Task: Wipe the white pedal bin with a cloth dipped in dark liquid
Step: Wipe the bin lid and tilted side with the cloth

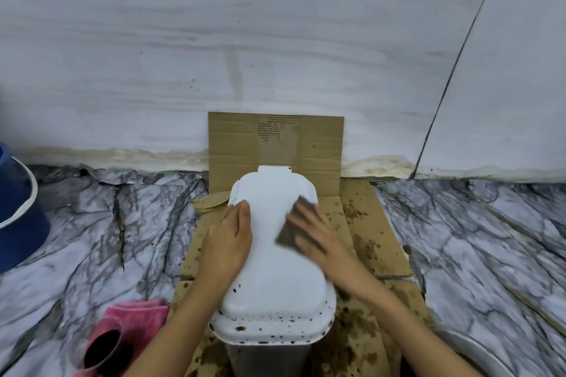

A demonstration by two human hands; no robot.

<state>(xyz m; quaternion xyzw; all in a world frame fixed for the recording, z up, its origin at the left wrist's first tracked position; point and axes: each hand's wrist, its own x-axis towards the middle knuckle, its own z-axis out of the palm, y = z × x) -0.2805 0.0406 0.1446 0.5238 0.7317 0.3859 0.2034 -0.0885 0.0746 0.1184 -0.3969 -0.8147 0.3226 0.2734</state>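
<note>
Two hands on unlabelled white bin (275,257): left hand (228,236) flat, right hand (321,234) pressing dark cloth (292,231), fingers straight.

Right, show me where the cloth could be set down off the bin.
Free: marbled floor right of the stained cardboard, and floor between the blue tub and the cardboard. Crowded: the near left, with the pink towel and cup of dark liquid, and the bin lid under both hands.
</note>
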